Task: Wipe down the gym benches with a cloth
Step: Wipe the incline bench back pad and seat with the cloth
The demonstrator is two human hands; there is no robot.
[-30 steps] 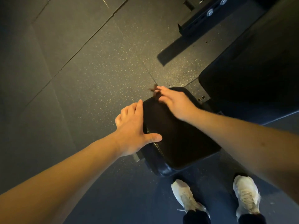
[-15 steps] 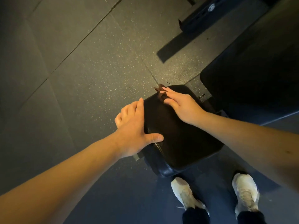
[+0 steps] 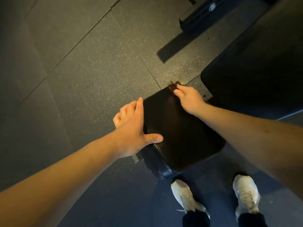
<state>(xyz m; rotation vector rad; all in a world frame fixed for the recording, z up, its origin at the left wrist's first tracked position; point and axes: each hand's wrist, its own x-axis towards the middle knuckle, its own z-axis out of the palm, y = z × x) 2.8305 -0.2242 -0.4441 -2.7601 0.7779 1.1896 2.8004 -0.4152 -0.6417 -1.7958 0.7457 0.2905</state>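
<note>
Item 1, desk (image 3: 180,136): a black, padded, glossy gym seat with rounded corners is standing on the speckled rubber floor (image 3: 90,71), low in the middle of the view.

Item 2, left hand (image 3: 131,128): it is gripping the desk's left edge, with the fingers curling over the side and the thumb lying flat across the top.

Item 3, cloth (image 3: 172,86): a small, crumpled brown cloth is sitting at the desk's far corner, mostly hidden.

Item 4, right hand (image 3: 190,99): its grip is closing on the cloth, thumb and curled fingers pinching it against the corner.

Item 5, white shoes (image 3: 183,195): they are standing just beside the desk's near end.

Change: the right hand has been sliding farther toward the far corner and curling its fingers tighter. The left hand is staying put.
</note>
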